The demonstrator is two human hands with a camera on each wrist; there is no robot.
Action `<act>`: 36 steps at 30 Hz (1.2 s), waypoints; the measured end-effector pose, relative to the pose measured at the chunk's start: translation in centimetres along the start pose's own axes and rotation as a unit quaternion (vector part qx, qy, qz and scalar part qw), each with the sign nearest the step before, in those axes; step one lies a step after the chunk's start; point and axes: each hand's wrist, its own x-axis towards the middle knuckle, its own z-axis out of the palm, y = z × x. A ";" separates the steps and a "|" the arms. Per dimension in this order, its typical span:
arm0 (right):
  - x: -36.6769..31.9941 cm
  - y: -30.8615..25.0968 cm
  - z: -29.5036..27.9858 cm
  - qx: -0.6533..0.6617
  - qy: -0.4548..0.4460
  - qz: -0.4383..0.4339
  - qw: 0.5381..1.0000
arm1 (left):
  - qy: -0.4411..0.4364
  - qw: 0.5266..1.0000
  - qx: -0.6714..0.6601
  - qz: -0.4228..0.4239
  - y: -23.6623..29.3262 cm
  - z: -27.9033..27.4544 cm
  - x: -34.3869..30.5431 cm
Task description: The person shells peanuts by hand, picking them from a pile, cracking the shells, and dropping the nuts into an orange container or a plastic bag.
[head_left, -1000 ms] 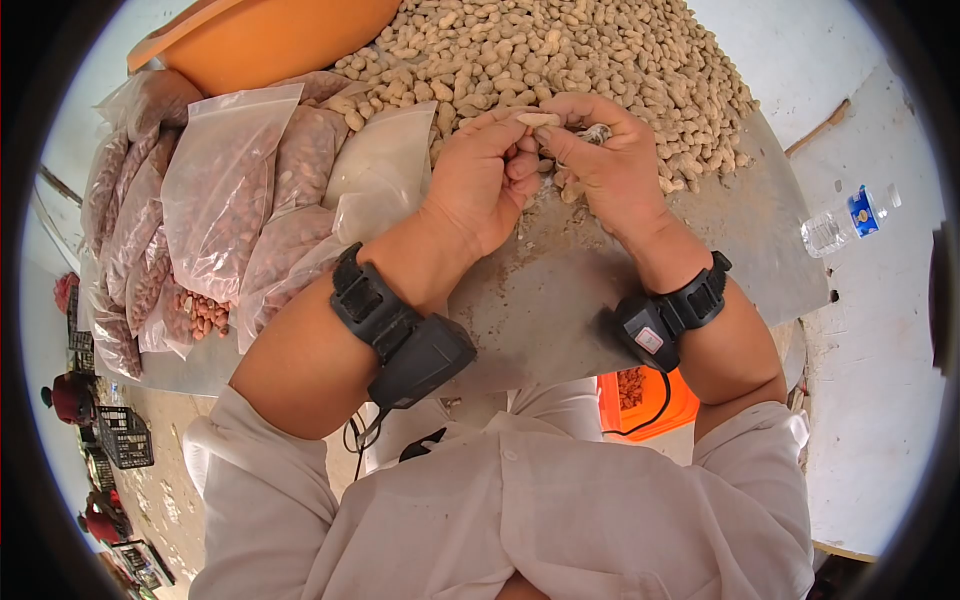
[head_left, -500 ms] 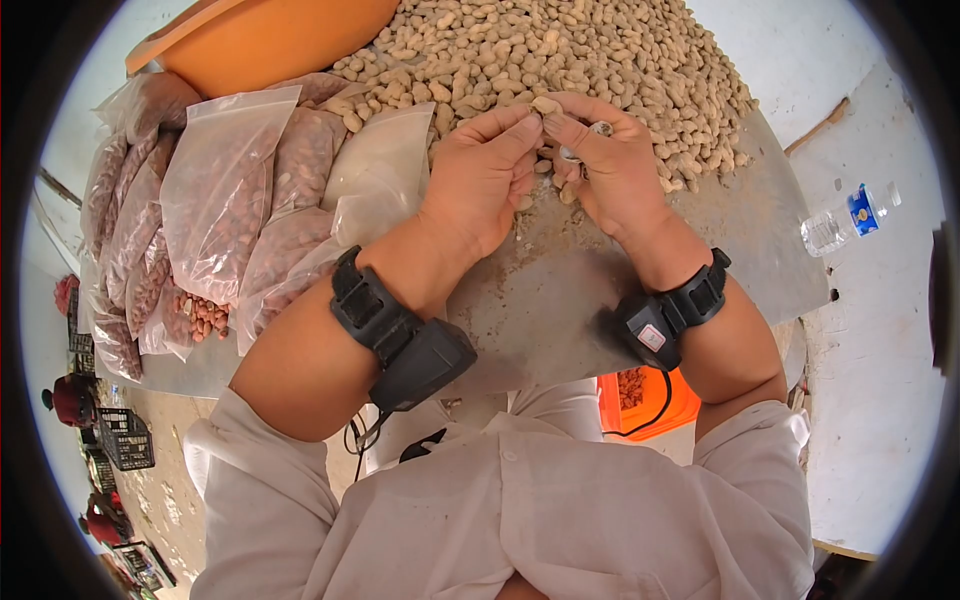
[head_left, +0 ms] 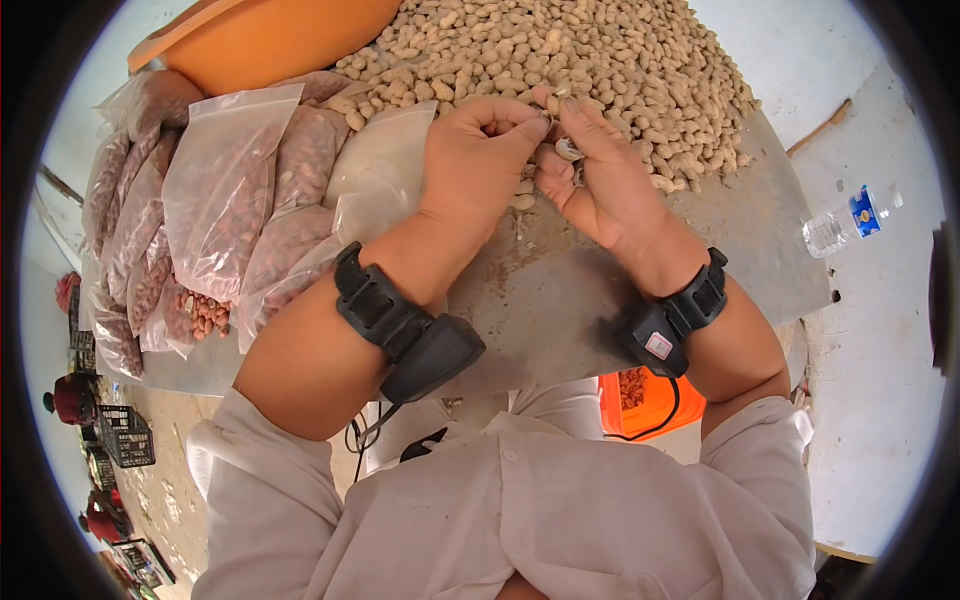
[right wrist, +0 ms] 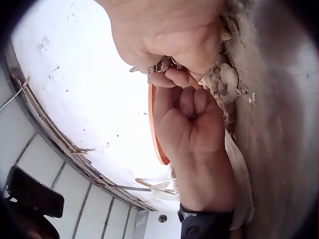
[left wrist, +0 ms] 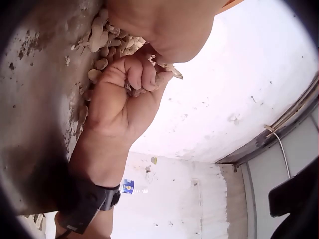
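In the head view, my left hand [head_left: 478,158] and right hand [head_left: 612,178] meet in front of a big heap of unshelled peanuts [head_left: 560,45]. My right thumb and forefinger grip a broken-open peanut [head_left: 562,91], its split shell [left wrist: 175,71] jutting past the fingertips in the left wrist view. Left thumb and forefinger pinch at the near side of that peanut, the other left fingers curled into the palm. A piece of empty shell [head_left: 569,150] lies inside my right hand, against the curled fingers. What sits between the left fingertips is mostly hidden.
Clear plastic bags of reddish peanut kernels [head_left: 222,195] lie on the left of the metal table [head_left: 540,310], below an orange basin [head_left: 265,45]. A plastic bottle [head_left: 840,224] lies at the right. An orange container [head_left: 660,402] with kernels stands below the table edge.
The whole peanut held between the fingertips is now broken open. My left hand has turned over, its back facing up more, and the right fingers have spread somewhat, showing shell in the palm.
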 end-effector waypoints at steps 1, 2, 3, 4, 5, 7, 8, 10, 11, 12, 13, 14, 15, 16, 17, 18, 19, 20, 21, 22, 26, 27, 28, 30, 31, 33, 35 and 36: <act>0.1 0.1 -0.1 0.008 -0.002 0.004 1.000 | -0.016 0.999 0.032 0.029 -0.5 -0.1 0.2; 0.1 0.1 -0.1 0.016 -0.005 0.007 1.000 | -0.032 0.996 0.063 0.057 -1.0 -0.2 0.3; 0.1 0.1 0.0 0.006 0.008 -0.003 1.000 | -0.047 0.991 0.095 0.086 -0.9 -0.2 0.4; 0.1 0.0 0.3 -0.003 0.021 -0.014 1.000 | -0.048 0.994 0.064 0.074 -0.8 -0.1 0.3; 0.0 0.0 0.5 -0.013 0.035 -0.026 0.999 | -0.048 0.996 0.032 0.063 -0.8 0.1 0.1; 0.1 0.0 0.0 -0.013 0.010 -0.034 0.999 | -0.044 0.998 -0.035 0.026 0.3 0.5 -0.4; 0.2 0.0 -0.2 -0.014 -0.003 -0.038 0.999 | -0.037 0.997 -0.071 0.000 1.0 0.5 -0.6; 0.1 0.1 0.1 -0.033 0.027 -0.040 0.998 | -0.037 0.992 -0.111 -0.043 1.3 0.4 -0.6; 0.1 0.1 0.2 -0.042 0.042 -0.040 0.997 | -0.045 0.990 -0.115 -0.061 1.0 0.2 -0.3; 0.0 0.1 0.2 -0.060 0.029 -0.044 0.997 | -0.052 0.988 -0.120 -0.079 0.9 0.1 -0.2; -0.1 0.0 0.2 -0.077 0.016 -0.048 0.996 | -0.055 0.985 -0.132 -0.093 0.9 -0.1 -0.1; -0.2 0.0 0.3 -0.095 0.004 -0.052 0.994 | -0.058 0.982 -0.144 -0.107 0.9 -0.2 0.0; -0.3 -0.2 0.5 -0.120 0.004 -0.051 0.991 | -0.062 0.978 -0.156 -0.121 0.9 -0.3 0.0; -0.5 -0.4 0.7 -0.144 0.005 -0.050 0.988 | -0.059 0.974 -0.171 -0.136 0.9 -0.4 -0.1; -0.6 -0.5 0.8 -0.169 0.006 -0.049 0.984 | -0.056 0.969 -0.186 -0.151 1.0 -0.4 -0.2; -0.6 -0.7 0.7 -0.221 -0.002 -0.060 0.974 | -0.052 0.964 -0.201 -0.165 1.0 -0.4 -0.2; -0.5 -0.9 0.3 -0.272 -0.010 -0.070 0.960 | -0.057 0.964 -0.201 -0.167 1.0 -0.5 -0.2; -0.5 -1.1 0.2 -0.322 -0.018 -0.081 0.943 | -0.061 0.963 -0.201 -0.169 1.0 -0.5 -0.2; -0.5 -1.2 0.2 -0.334 -0.016 -0.094 0.938 | -0.066 0.962 -0.201 -0.171 1.0 -0.6 -0.2; -0.5 -1.3 0.3 -0.346 -0.014 -0.107 0.932 | -0.062 0.966 -0.187 -0.168 0.9 -0.7 -0.2; -0.6 -1.8 0.2 -0.394 -0.001 -0.105 0.913 | -0.057 0.976 -0.145 -0.152 0.8 -0.8 -0.2; -0.6 -1.8 0.3 -0.396 -0.001 -0.112 0.911 | -0.059 0.978 -0.137 -0.147 0.8 -0.7 -0.2; -0.7 -1.8 0.4 -0.398 -0.002 -0.119 0.910 | -0.054 0.978 -0.144 -0.138 0.8 -0.6 -0.3; -0.7 -1.6 0.4 -0.385 0.005 -0.132 0.913 | -0.045 0.979 -0.158 -0.120 0.8 -0.3 -0.5; -0.5 -1.2 0.2 -0.371 0.011 -0.137 0.918 | -0.048 0.979 -0.164 -0.115 0.7 -0.2 -0.5; -0.4 -0.8 0.4 -0.359 0.025 -0.146 0.922 | -0.053 0.977 -0.175 -0.106 0.4 -0.2 -0.5; -0.7 -0.7 1.0 -0.364 0.038 -0.152 0.918 | -0.053 0.978 -0.175 -0.104 0.4 -0.2 -0.4; -0.7 -0.6 1.0 -0.361 0.038 -0.156 0.919 | -0.054 0.978 -0.175 -0.103 0.3 -0.2 -0.4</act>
